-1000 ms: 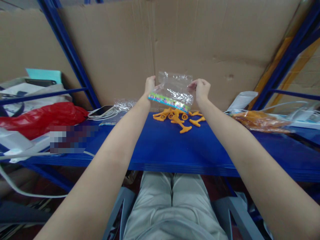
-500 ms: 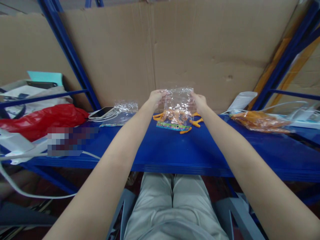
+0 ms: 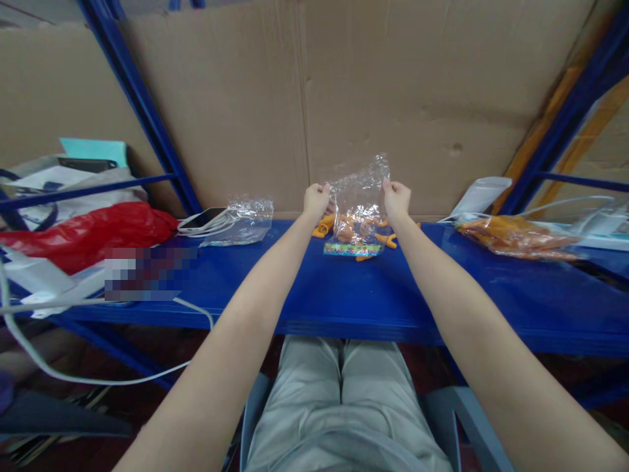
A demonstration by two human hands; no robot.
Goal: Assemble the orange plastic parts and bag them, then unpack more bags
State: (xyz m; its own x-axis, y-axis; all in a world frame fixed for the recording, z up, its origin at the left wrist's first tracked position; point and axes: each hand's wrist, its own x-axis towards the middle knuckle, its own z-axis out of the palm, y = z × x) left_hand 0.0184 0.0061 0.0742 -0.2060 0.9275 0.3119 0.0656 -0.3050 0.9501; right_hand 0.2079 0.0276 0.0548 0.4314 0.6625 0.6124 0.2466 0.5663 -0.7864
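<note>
A clear plastic bag (image 3: 358, 196) hangs between my hands, held up by its two sides. My left hand (image 3: 317, 200) pinches its left edge, and my right hand (image 3: 396, 198) is closed on its right edge. Along the bag's bottom runs a green patterned strip (image 3: 352, 250). Several small orange pieces (image 3: 324, 226) lie on the blue shelf (image 3: 354, 288) around and behind the bag. Their exact kind is hard to make out, and through the film I cannot tell whether any are inside it.
To the left lie another clear bag (image 3: 250, 223), a phone with a white cable (image 3: 211, 221) and a red plastic bag (image 3: 98, 229). At the right sits a clear bag of orange pieces (image 3: 515, 237) near a white power strip (image 3: 609, 241). A cardboard sheet (image 3: 368, 85) stands behind.
Both hands have shifted slightly right with the bag. Its top edge now slants up toward the right, and the right hand sits lower on its side.
</note>
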